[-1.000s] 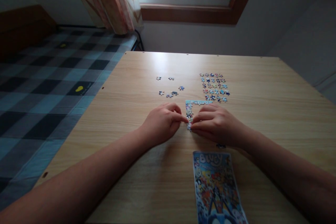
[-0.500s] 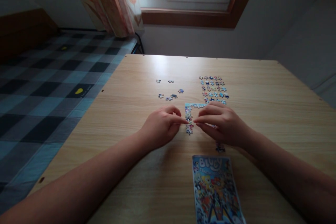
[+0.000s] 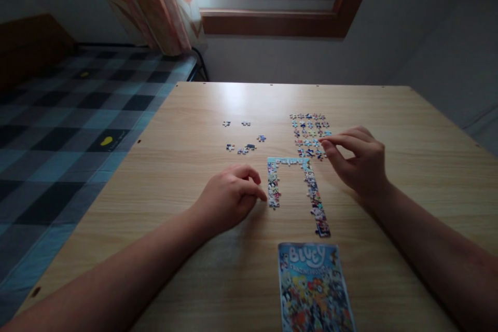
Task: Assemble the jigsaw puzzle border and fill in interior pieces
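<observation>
A partly joined puzzle border (image 3: pixel 315 192) lies on the table, with a top strip and two sides; its right side reaches lower than its left. Close beside the left strip rests my left hand (image 3: pixel 231 197), fingers loosely bent and apart, holding nothing. My right hand (image 3: pixel 360 163) is over the right edge of a block of loose puzzle pieces (image 3: pixel 309 134), laid out in rows. Its thumb and forefinger meet in a pinch there; whatever is between the tips is too small to make out.
Several separate puzzle pieces (image 3: pixel 243 150) lie to the left of the rows. A colourful "Bluey" picture sheet or box (image 3: pixel 315 290) is at the near side of the wooden table (image 3: pixel 187 140). A bed (image 3: pixel 97 109) with a checked cover stands along the left.
My right hand has left the inside of the border and moved up and right to the loose pieces. My left hand has drawn slightly back from the left strip. The view has shifted a little.
</observation>
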Available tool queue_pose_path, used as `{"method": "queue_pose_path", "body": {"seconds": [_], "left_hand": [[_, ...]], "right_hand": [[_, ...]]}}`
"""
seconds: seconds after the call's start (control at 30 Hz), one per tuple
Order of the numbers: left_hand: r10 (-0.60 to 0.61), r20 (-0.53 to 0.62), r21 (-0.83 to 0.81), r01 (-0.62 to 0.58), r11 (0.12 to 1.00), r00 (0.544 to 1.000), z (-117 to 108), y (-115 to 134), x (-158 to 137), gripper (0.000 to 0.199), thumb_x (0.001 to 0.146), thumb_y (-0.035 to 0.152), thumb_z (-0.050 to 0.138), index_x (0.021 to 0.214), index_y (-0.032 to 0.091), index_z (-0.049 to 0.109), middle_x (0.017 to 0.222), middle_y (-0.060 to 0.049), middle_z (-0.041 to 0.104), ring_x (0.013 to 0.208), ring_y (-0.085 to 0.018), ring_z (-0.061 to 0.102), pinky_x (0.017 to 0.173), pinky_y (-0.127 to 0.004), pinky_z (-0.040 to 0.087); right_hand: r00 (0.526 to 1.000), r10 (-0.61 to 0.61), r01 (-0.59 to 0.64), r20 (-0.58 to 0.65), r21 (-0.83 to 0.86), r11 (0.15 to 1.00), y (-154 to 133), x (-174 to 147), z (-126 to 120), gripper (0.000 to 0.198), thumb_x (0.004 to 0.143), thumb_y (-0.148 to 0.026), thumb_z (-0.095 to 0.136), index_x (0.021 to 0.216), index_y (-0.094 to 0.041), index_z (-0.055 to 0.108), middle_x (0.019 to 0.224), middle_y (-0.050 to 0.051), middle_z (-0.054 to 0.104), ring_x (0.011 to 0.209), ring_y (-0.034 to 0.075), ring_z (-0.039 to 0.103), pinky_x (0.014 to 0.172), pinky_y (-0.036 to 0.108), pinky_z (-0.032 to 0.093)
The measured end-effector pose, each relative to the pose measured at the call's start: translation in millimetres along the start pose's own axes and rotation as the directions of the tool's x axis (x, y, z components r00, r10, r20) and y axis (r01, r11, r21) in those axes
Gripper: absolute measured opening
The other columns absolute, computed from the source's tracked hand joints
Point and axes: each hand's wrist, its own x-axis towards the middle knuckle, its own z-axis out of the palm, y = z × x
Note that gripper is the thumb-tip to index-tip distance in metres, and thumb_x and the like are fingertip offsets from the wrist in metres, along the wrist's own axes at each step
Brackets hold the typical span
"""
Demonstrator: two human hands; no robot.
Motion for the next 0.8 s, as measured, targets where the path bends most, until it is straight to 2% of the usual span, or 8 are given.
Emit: {"method": "queue_pose_path", "body": {"seconds": [0.17,0.3,0.57,0.7,0.8], "left_hand": [[-0.01,0.003,0.006,0.01,1.0,1.0,1,-1,0,0.03,0.086,0.012,0.059,0.084,0.032,0.081,0.099,-0.002,0.07,0.083,-0.016,0.064,0.076,-0.032,0.052],[-0.018,0.006,0.008,0.018,1.0,1.0,0,0,-1,0.031,0.087,0.012,0.058,0.086,0.032,0.082,0.102,-0.003,0.07,0.083,-0.016,0.065,0.075,-0.032,0.053],[-0.008,0.0,-0.001,0.008,1.0,1.0,0,3,2,0.031,0.085,0.01,0.056,0.084,0.029,0.081,0.098,-0.002,0.07,0.082,-0.015,0.065,0.076,-0.031,0.052],[-0.01,-0.039,-0.056,0.008,0.998,0.999,0,3,4,0.031,0.082,0.006,0.054,0.078,0.025,0.079,0.092,-0.001,0.07,0.078,-0.014,0.064,0.077,-0.03,0.052],[-0.011,-0.09,-0.1,0.002,0.995,0.996,0,3,6,0.032,0.077,0.002,0.051,0.071,0.022,0.075,0.088,-0.001,0.07,0.077,-0.013,0.063,0.077,-0.029,0.051]], "right_hand": [[0.997,0.081,-0.081,-0.002,0.017,0.997,9,-3,6,0.012,0.09,-0.025,0.066,0.084,-0.023,0.077,0.08,0.005,0.075,0.077,0.023,0.067,0.075,0.04,0.053],[0.988,0.153,-0.152,-0.012,0.036,0.988,12,-4,8,0.015,0.09,-0.027,0.065,0.085,-0.022,0.077,0.084,0.007,0.076,0.079,0.023,0.067,0.07,0.039,0.052],[0.967,0.253,-0.251,-0.02,0.056,0.966,13,-4,8,0.017,0.089,-0.03,0.064,0.081,-0.023,0.076,0.077,0.006,0.074,0.074,0.022,0.063,0.068,0.038,0.049],[0.958,0.285,-0.283,-0.031,0.071,0.957,16,-5,8,0.017,0.089,-0.031,0.064,0.081,-0.023,0.076,0.076,0.006,0.074,0.072,0.022,0.061,0.068,0.038,0.048],[0.962,0.273,-0.272,0.005,0.077,0.959,17,-7,9,0.016,0.088,-0.03,0.064,0.081,-0.023,0.076,0.078,0.007,0.074,0.074,0.022,0.062,0.068,0.038,0.048]]}}
